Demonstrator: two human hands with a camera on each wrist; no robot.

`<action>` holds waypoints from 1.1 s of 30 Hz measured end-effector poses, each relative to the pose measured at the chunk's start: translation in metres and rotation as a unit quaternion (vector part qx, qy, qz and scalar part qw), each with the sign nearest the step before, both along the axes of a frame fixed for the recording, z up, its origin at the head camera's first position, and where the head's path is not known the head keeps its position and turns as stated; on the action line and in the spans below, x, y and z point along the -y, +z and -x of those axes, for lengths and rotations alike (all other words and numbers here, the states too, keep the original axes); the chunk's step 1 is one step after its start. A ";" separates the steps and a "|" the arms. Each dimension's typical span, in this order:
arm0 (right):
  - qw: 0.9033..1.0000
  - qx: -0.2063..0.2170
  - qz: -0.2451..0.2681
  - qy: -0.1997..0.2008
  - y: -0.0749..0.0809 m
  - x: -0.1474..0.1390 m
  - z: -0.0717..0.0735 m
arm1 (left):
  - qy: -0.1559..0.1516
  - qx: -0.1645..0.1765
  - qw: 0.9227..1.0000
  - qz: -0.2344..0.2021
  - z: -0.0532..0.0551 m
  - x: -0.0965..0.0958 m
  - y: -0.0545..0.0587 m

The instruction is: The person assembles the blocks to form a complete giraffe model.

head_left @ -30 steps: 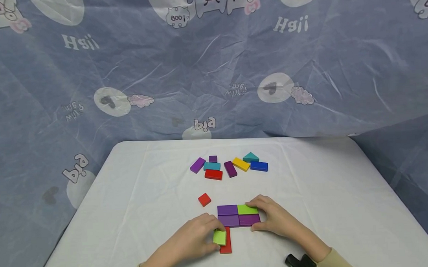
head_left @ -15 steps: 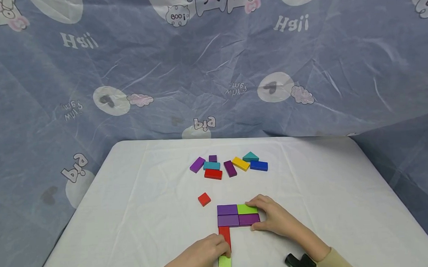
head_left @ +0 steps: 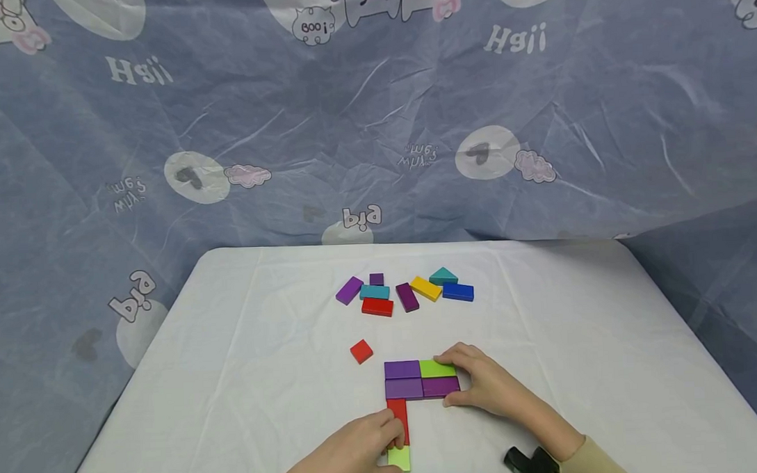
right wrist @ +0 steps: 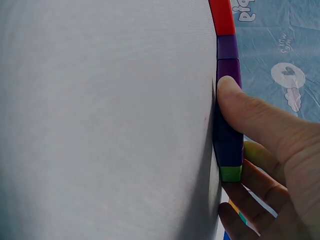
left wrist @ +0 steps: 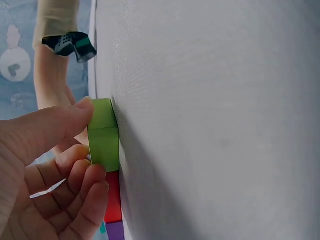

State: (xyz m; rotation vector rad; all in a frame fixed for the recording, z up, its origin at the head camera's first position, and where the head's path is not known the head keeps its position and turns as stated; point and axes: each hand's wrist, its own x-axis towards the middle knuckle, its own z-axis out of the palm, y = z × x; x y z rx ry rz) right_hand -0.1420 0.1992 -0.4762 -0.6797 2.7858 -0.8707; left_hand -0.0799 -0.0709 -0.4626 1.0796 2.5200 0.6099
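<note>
My left hand [head_left: 362, 451] pinches a light green block [left wrist: 104, 145] between thumb and fingers. That block sits against the near end of a red block [head_left: 398, 422], which the fingertips partly cover in the head view. The red block stands end-on to two rows of blocks: a purple block [head_left: 402, 370] beside a green block [head_left: 437, 369], and nearer, another purple block [head_left: 404, 389] beside a dark purple block [head_left: 441, 387]. My right hand [head_left: 487, 381] grips the right end of these rows, thumb on the dark purple block, fingers at the green one.
A red square block [head_left: 361, 352] lies left of the rows. Farther back are loose blocks, among them a red one [head_left: 377, 307], a yellow one [head_left: 426, 288], a blue one [head_left: 458, 292] and a teal triangle [head_left: 443, 276]. A black device [head_left: 530, 463] is at the right wrist.
My left hand has brought the light green block from the red block's left side round to its near end, then slid it up against it. The right hand has stayed in place.
</note>
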 end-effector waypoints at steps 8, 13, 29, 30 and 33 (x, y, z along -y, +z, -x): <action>1.000 0.001 0.000 -0.001 -0.001 0.000 0.000 | 0.021 0.003 1.000 0.008 0.002 -0.001 0.001; 1.000 0.001 -0.001 0.000 -0.001 0.000 0.000 | 0.068 -0.042 0.997 -0.018 0.017 0.006 0.004; 1.000 0.004 -0.001 0.000 -0.001 -0.001 0.000 | 0.079 0.018 0.997 0.000 0.053 0.010 -0.006; 1.000 0.004 -0.002 0.001 -0.001 -0.001 0.000 | 0.074 0.020 0.997 0.006 0.052 0.010 -0.007; 1.000 0.003 -0.003 0.000 -0.001 -0.001 0.000 | 0.066 0.015 0.998 0.018 0.051 0.008 -0.008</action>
